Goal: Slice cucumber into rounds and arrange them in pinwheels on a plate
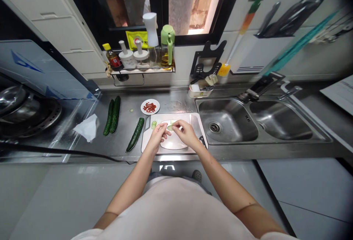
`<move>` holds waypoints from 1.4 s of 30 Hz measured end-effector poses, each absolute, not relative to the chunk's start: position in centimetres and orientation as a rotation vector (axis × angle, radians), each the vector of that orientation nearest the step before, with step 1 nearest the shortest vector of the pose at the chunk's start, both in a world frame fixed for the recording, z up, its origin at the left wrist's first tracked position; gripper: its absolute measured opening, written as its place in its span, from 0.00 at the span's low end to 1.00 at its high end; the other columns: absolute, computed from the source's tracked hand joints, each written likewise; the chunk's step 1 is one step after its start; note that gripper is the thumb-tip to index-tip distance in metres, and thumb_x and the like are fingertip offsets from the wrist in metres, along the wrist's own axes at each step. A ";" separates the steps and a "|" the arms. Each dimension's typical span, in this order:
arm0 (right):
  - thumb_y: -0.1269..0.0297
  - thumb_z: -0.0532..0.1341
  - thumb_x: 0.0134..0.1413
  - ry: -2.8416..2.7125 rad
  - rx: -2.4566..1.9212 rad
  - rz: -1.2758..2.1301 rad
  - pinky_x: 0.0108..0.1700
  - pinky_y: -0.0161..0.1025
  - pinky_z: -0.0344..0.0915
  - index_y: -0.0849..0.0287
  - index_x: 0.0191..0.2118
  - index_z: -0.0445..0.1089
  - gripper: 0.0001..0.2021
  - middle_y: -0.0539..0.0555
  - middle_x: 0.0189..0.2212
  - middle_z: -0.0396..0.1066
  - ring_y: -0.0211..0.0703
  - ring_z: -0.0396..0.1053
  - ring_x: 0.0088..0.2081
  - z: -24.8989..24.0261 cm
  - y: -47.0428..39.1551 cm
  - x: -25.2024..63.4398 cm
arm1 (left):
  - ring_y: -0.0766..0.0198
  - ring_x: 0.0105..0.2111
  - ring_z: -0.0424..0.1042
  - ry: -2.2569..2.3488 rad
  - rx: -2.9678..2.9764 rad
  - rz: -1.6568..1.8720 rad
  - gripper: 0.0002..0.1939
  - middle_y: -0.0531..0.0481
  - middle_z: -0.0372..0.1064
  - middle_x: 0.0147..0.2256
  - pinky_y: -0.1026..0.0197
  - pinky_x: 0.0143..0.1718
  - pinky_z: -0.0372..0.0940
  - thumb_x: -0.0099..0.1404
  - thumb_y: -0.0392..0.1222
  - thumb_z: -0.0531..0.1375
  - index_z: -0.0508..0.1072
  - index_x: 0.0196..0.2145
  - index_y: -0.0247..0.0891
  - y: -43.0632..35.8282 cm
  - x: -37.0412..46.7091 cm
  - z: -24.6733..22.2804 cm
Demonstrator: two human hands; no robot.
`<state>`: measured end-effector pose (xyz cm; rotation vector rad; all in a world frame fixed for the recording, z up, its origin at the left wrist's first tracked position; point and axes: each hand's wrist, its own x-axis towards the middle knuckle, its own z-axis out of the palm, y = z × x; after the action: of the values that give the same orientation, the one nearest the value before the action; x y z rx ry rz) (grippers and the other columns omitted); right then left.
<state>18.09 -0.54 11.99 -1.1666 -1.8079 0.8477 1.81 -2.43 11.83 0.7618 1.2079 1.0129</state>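
A thin cucumber slice (170, 127) is held above the cutting board (145, 139), its edge pinched between the thumb and fingertips of the right hand (184, 131). The left hand (159, 133) is held just beside it with bent fingers; whether the slice is also gripped there cannot be told. Such a slice is best handled by its rim, with light, even pressure, since moist flesh could probably tear or slip; the forearms are best kept low and steady. The slice's far face and several fingertips are hidden. Beneath the hands, a pale rounded shape (173, 144) cannot be identified as plate or blade, and the black handle (202, 142) is partly covered by the right forearm.
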 end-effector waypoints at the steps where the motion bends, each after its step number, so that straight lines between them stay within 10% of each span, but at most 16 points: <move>1: 0.60 0.57 0.58 -1.833 -1.149 0.832 0.38 0.37 0.62 0.55 0.32 0.69 0.07 0.51 0.32 0.71 0.41 0.67 0.36 12.0 -0.6 18.2 | 0.75 0.19 0.61 1.186 0.735 0.995 0.26 0.52 0.70 0.27 0.72 0.18 0.46 0.56 0.57 0.63 0.69 0.47 0.38 -2.4 1.9 12.0; 22: 0.61 0.57 0.59 -1.937 -1.069 0.830 0.37 0.36 0.61 0.57 0.32 0.68 0.07 0.51 0.30 0.68 0.40 0.65 0.35 12.9 -0.7 18.7 | 0.71 0.30 0.67 1.095 0.956 1.240 0.26 0.56 0.67 0.28 0.67 0.37 0.60 0.52 0.44 0.68 0.68 0.48 0.38 -1.9 2.4 12.7; 42: 0.59 0.58 0.49 -1.622 -1.199 1.199 0.34 0.34 0.60 0.59 0.23 0.67 0.10 0.48 0.22 0.67 0.37 0.63 0.28 12.1 0.1 18.3 | 0.70 0.30 0.66 1.156 1.156 1.286 0.21 0.52 0.68 0.31 0.68 0.32 0.60 0.57 0.40 0.65 0.71 0.49 0.36 -1.3 3.0 10.2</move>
<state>18.27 0.09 12.07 -1.1992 -1.6221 1.1994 2.99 -1.25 10.18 1.1559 1.1557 1.2865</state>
